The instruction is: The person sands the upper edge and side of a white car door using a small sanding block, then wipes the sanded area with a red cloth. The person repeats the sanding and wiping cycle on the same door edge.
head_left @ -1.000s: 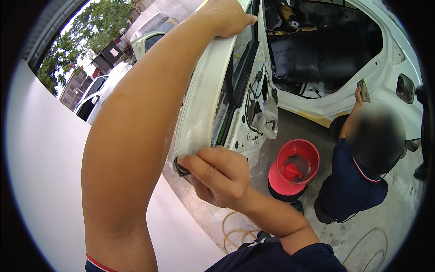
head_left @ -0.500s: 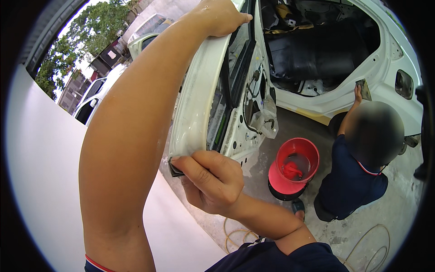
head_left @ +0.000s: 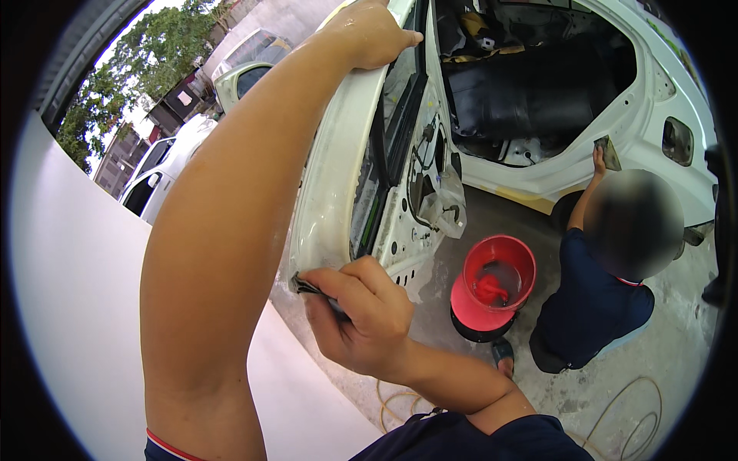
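Left hand in the head view is lying over the far end of the door, one digit sticking out past the edge; the others are running out of sight, so how tightly they are gripping I cannot tell. Right hand is pinching a dark folded pad between thumb and fingers, and the pad is sitting at the door's near corner, well below the left hand. To handle this well, the fingers should probably be keeping the pad flat to the rounded edge, not letting a fold be digging in, and pressing lightly at the corner, which is likely wearing fastest. The left hand ought to be steadying the door. Right of the right hand, a red bucket is holding a red cloth; beyond it, a co-worker is crouching.
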A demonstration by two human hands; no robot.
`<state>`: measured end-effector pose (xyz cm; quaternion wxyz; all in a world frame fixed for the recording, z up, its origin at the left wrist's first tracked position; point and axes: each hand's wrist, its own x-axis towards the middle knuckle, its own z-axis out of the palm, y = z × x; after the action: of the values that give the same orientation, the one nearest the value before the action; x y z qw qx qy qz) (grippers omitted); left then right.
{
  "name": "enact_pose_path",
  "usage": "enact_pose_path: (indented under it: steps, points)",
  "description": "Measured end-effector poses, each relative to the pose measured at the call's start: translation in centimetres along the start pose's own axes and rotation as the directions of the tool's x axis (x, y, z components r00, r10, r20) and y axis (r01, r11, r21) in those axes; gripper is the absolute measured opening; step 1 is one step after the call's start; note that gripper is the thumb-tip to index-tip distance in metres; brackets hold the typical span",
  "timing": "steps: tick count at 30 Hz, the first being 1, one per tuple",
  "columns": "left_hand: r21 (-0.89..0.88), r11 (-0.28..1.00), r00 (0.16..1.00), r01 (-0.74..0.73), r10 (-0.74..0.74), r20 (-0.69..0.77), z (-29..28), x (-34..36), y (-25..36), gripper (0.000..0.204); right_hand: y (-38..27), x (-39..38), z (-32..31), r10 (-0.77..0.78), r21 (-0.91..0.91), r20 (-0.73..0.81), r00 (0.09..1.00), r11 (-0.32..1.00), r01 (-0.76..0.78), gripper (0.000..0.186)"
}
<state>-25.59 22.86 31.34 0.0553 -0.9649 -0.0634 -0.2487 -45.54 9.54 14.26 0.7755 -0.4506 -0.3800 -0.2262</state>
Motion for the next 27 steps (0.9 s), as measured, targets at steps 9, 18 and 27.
enact_pose_path:
  steps: [9, 18, 27]
  points:
    - [0.005, 1.000, 1.000, -0.011, 0.011, 0.000, 0.1, 0.1, 0.1, 0.087, -0.4, 0.4, -0.4, 0.008, -0.016, 0.016, 1.000, 1.000, -0.008, 0.022]
    - [0.095, 0.995, 0.997, -0.019, 0.012, 0.077, 0.4, 0.6, -0.2, 0.084, 0.2, -0.7, -0.3, 0.029, 0.057, -0.023, 0.999, 0.998, -0.028, 0.017]
    - [0.291, 0.910, 0.933, -0.294, 0.208, 0.293, 3.0, 3.7, -2.8, 0.062, 0.0, -2.5, -0.3, 0.270, 0.282, 0.035, 0.962, 0.921, -0.269, 0.013]
